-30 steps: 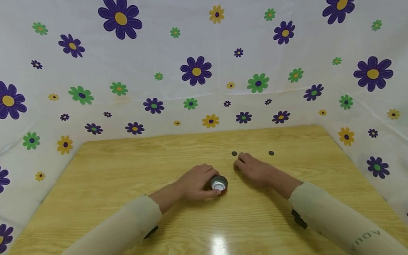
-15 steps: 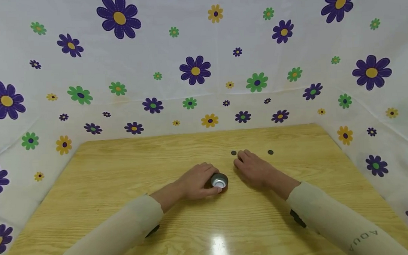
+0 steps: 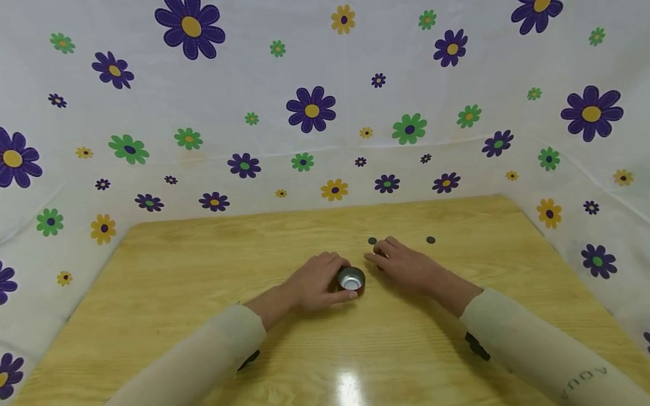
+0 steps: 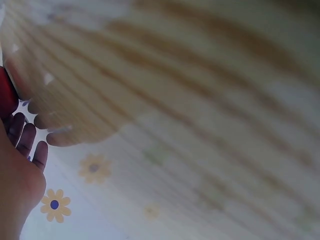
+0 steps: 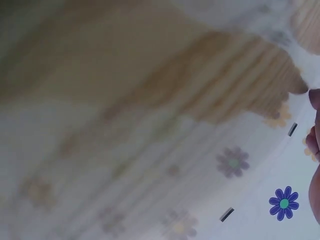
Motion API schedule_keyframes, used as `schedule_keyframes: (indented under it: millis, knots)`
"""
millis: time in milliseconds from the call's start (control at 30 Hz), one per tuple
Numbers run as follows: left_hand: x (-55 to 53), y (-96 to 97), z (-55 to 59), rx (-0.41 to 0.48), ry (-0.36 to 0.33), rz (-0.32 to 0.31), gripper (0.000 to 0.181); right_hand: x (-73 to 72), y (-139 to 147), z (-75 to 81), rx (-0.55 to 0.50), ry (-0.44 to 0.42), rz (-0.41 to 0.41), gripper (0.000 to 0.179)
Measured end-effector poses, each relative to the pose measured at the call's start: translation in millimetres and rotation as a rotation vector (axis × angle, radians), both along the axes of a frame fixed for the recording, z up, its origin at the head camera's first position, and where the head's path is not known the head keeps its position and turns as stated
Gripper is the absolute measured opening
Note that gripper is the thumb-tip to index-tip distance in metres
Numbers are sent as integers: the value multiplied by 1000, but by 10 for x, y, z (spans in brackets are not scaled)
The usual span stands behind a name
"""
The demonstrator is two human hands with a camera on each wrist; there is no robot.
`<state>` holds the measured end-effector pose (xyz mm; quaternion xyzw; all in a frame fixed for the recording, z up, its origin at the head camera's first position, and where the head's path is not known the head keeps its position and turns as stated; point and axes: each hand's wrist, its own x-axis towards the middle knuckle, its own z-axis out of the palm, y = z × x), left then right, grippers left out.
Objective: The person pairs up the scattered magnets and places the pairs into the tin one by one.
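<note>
My left hand [image 3: 318, 282] grips a small round metal tin [image 3: 351, 280] from its left side, the thumb in front and the fingers behind. The tin is open at the top, silvery inside and red outside; its red wall [image 4: 7, 95] shows at the edge of the left wrist view. My right hand [image 3: 405, 265] is low at the table, right of the tin, with bent fingers and the thumb reaching left. In the right wrist view its fingertips [image 5: 314, 97] come right down to the tabletop. I cannot tell whether they pinch anything. A small dark disc [image 3: 372, 241] lies just beyond them.
A second dark disc [image 3: 431, 240] lies farther right on the glossy wooden table [image 3: 198, 255]. White cloth [image 3: 267, 79] printed with flowers stands along the back and both sides of the table.
My left hand and the tin have shifted slightly right and away from me. The thumb of my right hand has stretched out to the left, apart from its fingers. Both discs stay put.
</note>
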<state>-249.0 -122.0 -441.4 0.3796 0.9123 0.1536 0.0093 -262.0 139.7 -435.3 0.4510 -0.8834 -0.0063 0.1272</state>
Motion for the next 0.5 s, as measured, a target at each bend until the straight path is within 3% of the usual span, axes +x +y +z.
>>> schedule_keyframes:
  millis: [233, 500]
  knots:
    - [-43, -27, -20, 10, 0, 1, 54, 7, 48, -6, -90, 98, 42, 36]
    - [-35, 0, 17, 22, 8, -14, 54, 13, 82, 1, -77, 190, 16, 34]
